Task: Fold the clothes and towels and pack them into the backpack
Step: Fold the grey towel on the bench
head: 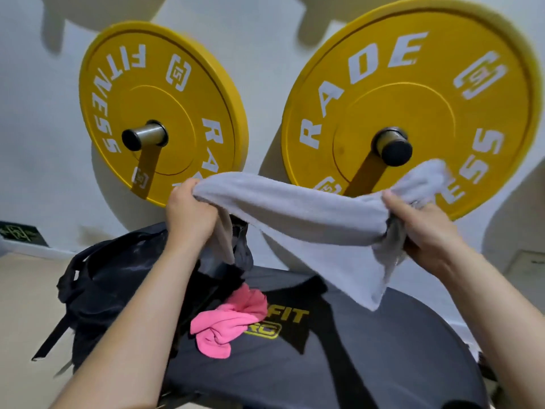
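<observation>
Currently held up in the air: grey towel, stretched sideways between both hands, above the dark grey surface.

Left hand: fingers curled tight over the towel's left end, bunched cloth gripped at the top of the fist. Strip of similar grey cloth hanging straight down below the fist.

Right hand: closed round the towel near its right end, thumb on top, fingers wrapped underneath. Loose tuft poking out past the grip, up and to the right, blurred.

Between the two grips: slightly sagging span of cloth. Broad flap hanging from the right half down to a corner close over the surface; touching or not, cannot tell.

Under the left forearm: black backpack, slumped at the left edge of the surface, straps trailing down. Just right of it: crumpled pink cloth, lying on the surface beside yellow "FIT" lettering, apart from both hands. Darker fabric directly below the left hand, too jumbled to identify.

Behind: left yellow plate and right yellow plate on pegs, white lettering, white wall.
</observation>
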